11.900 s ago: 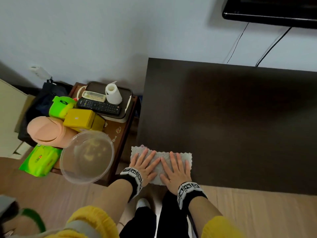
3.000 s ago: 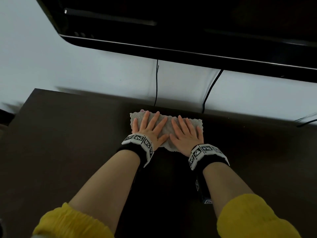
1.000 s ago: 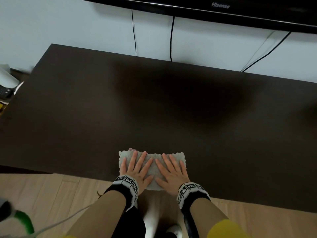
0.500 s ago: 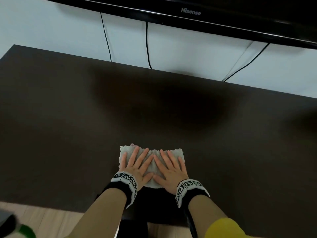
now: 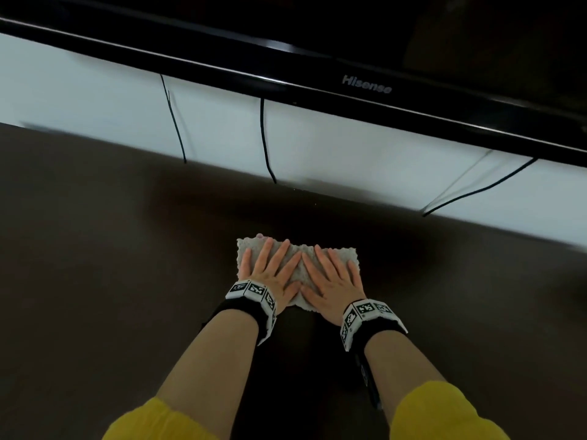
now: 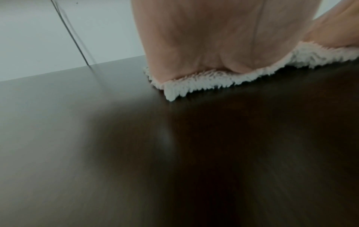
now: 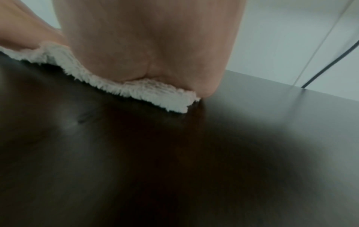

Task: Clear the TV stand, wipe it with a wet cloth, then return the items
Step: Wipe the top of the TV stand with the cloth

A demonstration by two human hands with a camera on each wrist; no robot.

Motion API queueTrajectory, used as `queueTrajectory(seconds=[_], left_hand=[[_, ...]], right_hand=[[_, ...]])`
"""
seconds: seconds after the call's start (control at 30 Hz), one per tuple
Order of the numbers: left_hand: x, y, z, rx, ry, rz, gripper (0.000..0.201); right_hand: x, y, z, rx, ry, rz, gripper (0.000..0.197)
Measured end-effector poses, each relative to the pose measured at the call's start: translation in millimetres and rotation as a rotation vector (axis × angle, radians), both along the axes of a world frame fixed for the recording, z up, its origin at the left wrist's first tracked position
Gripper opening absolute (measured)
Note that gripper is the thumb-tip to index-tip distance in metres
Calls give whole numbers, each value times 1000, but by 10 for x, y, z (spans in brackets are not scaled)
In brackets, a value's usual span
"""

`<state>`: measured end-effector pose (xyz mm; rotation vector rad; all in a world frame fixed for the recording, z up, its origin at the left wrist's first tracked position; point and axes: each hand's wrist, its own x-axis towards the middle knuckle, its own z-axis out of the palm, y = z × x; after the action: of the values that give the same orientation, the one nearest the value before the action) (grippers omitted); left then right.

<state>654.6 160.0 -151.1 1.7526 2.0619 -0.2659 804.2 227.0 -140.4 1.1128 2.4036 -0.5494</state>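
A pale fluffy cloth [image 5: 297, 270] lies flat on the dark brown TV stand top [image 5: 111, 265], toward the wall. My left hand [image 5: 270, 271] presses its left half with straight, spread fingers. My right hand [image 5: 332, 277] presses the right half the same way. Both wrist views show the heel of each palm on the cloth's shaggy edge: left hand [image 6: 213, 43] on the cloth [image 6: 194, 86], right hand [image 7: 147, 43] on the cloth [image 7: 155, 93]. The fingertips are hidden in the wrist views.
A black Hisense TV [image 5: 365, 58] hangs on the white wall [image 5: 95, 100] just above the stand's back edge. Three black cables [image 5: 265, 141] run down the wall behind the stand. The stand top [image 7: 272, 122] stretches wide to either side of the cloth.
Both hands have slid the cloth from the stand's front edge away from me toward the wall. Earlier it was wiped at the left front corner and near the back.
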Motion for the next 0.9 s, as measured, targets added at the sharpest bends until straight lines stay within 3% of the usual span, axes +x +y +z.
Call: queueTrajectory(seconds=[0.4,0.9], left_hand=[[-297,1057,-54,103,30,-53,61],[24,1372,-97,158,21,-58,63]], right_hand=[[-216,888,-91,20,25,-102,61],[290,1252,-107,3,78,-90,62]])
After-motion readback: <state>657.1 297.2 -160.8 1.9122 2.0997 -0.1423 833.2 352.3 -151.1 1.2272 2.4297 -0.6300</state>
